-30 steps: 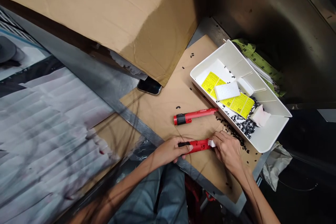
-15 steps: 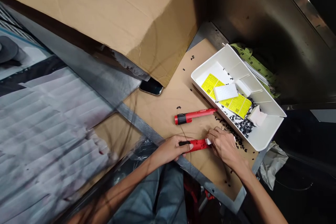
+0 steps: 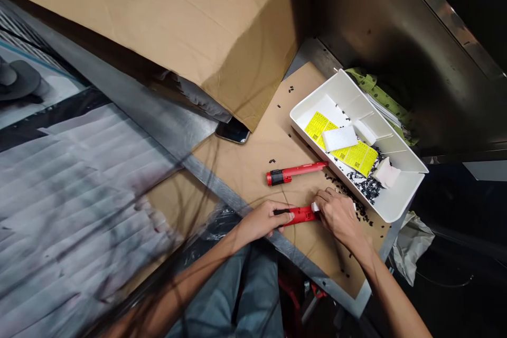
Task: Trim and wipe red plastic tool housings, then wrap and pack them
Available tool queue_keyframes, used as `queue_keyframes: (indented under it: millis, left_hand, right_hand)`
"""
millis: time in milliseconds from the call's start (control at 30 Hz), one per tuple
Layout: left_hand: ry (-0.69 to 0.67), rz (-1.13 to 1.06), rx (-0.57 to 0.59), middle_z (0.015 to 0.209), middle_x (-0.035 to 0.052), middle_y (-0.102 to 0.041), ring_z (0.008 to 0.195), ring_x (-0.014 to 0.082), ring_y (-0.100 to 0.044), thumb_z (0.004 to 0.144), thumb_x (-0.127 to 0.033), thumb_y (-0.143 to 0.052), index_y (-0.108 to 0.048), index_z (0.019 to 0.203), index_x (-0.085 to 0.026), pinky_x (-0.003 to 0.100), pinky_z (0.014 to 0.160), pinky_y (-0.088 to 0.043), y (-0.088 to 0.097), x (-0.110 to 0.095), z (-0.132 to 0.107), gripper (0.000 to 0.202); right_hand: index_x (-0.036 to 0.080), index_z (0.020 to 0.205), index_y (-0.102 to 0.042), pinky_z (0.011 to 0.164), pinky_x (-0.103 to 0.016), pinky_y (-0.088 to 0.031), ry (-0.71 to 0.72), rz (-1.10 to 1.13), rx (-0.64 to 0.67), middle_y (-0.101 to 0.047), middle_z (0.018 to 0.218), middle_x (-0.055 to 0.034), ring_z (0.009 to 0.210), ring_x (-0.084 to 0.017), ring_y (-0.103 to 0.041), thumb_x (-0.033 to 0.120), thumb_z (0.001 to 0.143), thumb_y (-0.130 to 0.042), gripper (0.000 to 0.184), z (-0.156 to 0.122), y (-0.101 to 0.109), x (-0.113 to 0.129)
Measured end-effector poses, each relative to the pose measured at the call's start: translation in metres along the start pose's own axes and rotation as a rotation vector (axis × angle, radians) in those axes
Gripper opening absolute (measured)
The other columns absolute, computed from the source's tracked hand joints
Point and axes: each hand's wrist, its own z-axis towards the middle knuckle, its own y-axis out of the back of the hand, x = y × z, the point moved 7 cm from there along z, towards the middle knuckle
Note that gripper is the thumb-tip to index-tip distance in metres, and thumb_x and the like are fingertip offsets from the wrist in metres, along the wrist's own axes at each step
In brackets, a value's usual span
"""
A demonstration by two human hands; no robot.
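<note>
Gripped part [image 3: 303, 215]: red, black toward one end. Small piece [image 3: 315, 207] at grip: white. Just beyond grip, second part [image 3: 303, 171]: red, black band near one end. Farther past grip, tray [image 3: 407, 187]: white; in it, label strip [image 3: 360, 157] yellow with dark print, block [image 3: 339, 138] white, bits [image 3: 370, 189] black. Beyond tray from grip, cloth [image 3: 367, 83]: green, dark-dotted. Under grip, paper [image 3: 245, 163]: brown. Nearer than grip, trousers [image 3: 225, 288]: blue-grey.

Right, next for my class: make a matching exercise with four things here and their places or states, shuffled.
1. Left hand
2. Right hand
3. Phone
4. Yellow labels

A. Inside the white tray
B. Gripping a red casing
C. Partly hidden by the cardboard box
D. Holding a white piece

Pairs: 1-B, 2-D, 3-C, 4-A
</note>
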Motion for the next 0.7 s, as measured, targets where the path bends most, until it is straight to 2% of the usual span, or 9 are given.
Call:
queue_keyframes:
  millis: [367, 567, 700]
  left_hand:
    - [0.009, -0.025, -0.015, 0.053, -0.0022, -0.057, 0.038, 0.0066, -0.035, 0.073, -0.057, -0.066, -0.064, 0.127, -0.009, 0.020, 0.041, -0.025, -0.0003, -0.0028, -0.0006, 0.072]
    - [0.003, -0.038, -0.020, 0.052, -0.0019, -0.057, 0.038, 0.0069, -0.035, 0.071, -0.059, -0.068, -0.064, 0.127, -0.010, 0.020, 0.040, -0.024, -0.0007, -0.0010, 0.0001, 0.074]
    - [0.004, -0.047, -0.012, 0.052, -0.0026, -0.057, 0.038, 0.0069, -0.037, 0.070, -0.060, -0.069, -0.063, 0.128, -0.009, 0.020, 0.041, -0.025, -0.0002, -0.0017, -0.0005, 0.077]
  right_hand:
    - [0.021, 0.080, -0.059, 0.056, -0.033, -0.024, -0.074, 0.024, -0.004, -0.065, 0.085, -0.0040, 0.079, -0.018, -0.053, 0.010, 0.091, -0.049, 0.018, -0.0008, -0.0003, 0.0004]
    - [0.021, 0.080, -0.061, 0.057, -0.031, -0.025, -0.109, 0.047, 0.013, -0.066, 0.087, -0.0043, 0.081, -0.018, -0.053, 0.009, 0.089, -0.051, 0.017, 0.0075, 0.0018, 0.0004]
    - [0.021, 0.079, -0.060, 0.059, -0.031, -0.026, -0.141, 0.060, 0.000, -0.066, 0.085, -0.0031, 0.079, -0.018, -0.053, 0.009, 0.087, -0.052, 0.017, -0.0012, 0.0040, -0.0074]
